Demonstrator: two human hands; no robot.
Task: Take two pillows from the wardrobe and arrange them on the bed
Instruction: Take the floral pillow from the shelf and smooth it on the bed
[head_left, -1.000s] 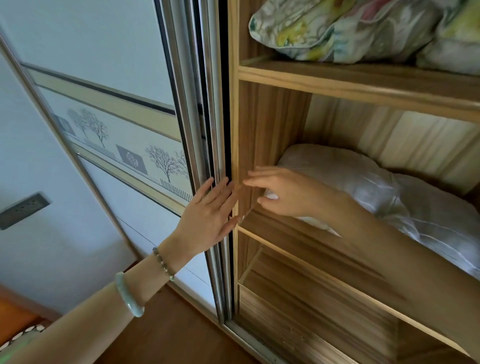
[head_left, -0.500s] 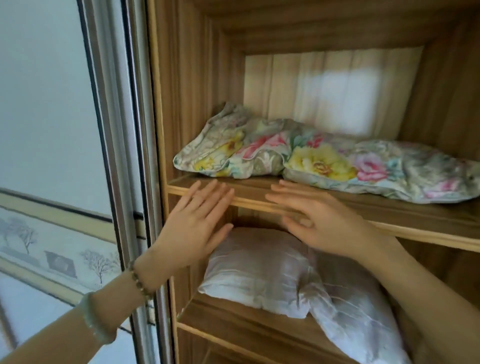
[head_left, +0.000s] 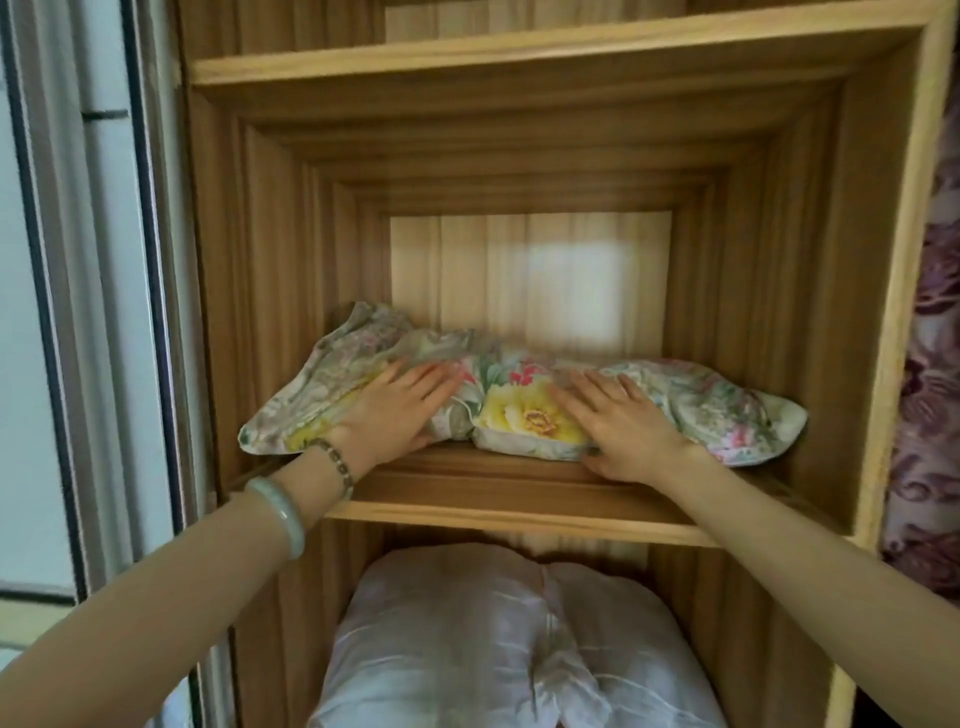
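Note:
A flat floral pillow (head_left: 524, 410) with yellow and pink flowers lies across the middle shelf (head_left: 498, 499) of the open wooden wardrobe. My left hand (head_left: 392, 410) rests flat on its left half, fingers straight. On its right half lies my right hand (head_left: 618, 421), fingers spread, thumb down at the pillow's front edge. On the shelf below sits a pale pink pillow (head_left: 498, 649), pinched in the middle; its lower part is cut off by the frame.
The sliding wardrobe door (head_left: 104, 312) with its metal frame stands at the left. A purple patterned fabric (head_left: 930, 364) hangs right of the wardrobe's side panel. Another shelf (head_left: 519, 47) runs above the floral pillow's compartment.
The view rose from the lower shelf to the middle one. Both hands moved from the shelf's front edge up onto the floral pillow.

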